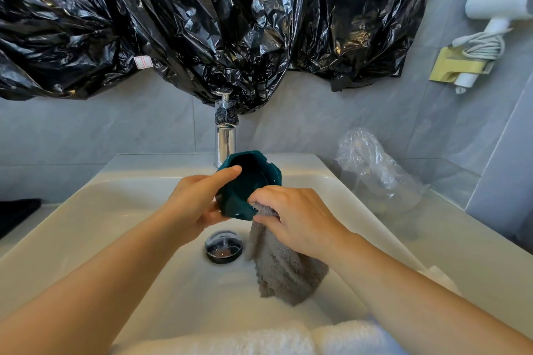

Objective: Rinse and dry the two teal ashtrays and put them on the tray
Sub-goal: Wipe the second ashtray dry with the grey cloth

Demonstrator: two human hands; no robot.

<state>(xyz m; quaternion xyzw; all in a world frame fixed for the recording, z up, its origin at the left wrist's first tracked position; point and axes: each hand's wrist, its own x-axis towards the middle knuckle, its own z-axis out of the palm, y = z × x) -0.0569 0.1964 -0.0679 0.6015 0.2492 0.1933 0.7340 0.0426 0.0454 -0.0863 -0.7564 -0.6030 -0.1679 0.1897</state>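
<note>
Over the white sink (86, 190), in the head view, the left hand (196, 202) is gripping the teal ashtray (248, 184) tilted on its side, while the right hand (294, 219) is pinching a grey cloth (282, 268) against its lower rim. Turning the ashtray against the cloth is probably drying it best. The faucet (225, 135) is standing just behind, with open room lying above the drain plug (224, 246)

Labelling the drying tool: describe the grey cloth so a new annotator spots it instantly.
Start at the white sink below the chrome faucet. Beside its drain, the right hand holds a hanging cloth against the teal ashtray. It is grey and fuzzy; the towel at the near rim is white.
</note>
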